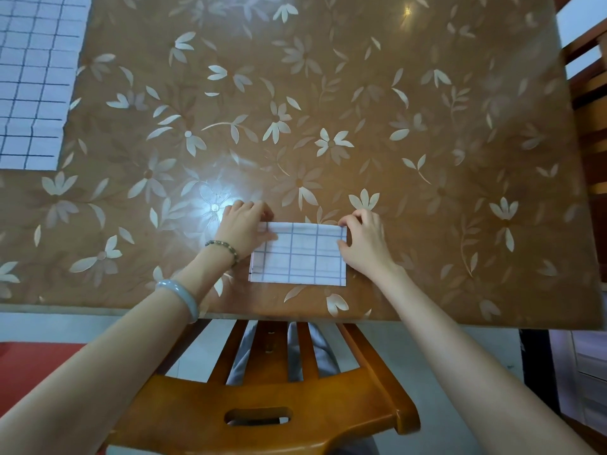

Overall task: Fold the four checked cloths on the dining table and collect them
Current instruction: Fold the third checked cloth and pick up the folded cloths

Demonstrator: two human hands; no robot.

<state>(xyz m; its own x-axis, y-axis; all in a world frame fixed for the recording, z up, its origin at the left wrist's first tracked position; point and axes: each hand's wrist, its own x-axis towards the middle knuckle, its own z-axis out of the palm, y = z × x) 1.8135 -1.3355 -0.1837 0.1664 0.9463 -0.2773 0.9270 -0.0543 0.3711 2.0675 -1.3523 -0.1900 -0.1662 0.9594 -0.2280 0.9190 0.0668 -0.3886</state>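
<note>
Two bare hands pinch the far corners of a small folded white cloth with blue checks [299, 256], the left hand [244, 226] on its left corner, the right hand [363, 241] on its right. It lies flat near the front edge of the brown floral tabletop [361, 93]. Another white checked cloth [31, 77] lies spread at the far left.

A folded cloth [298, 254] is lying near the table's [427, 93] front edge, between both hands. Another cloth [33, 77] is lying far left. A chair [262, 405] is standing before the table.
</note>
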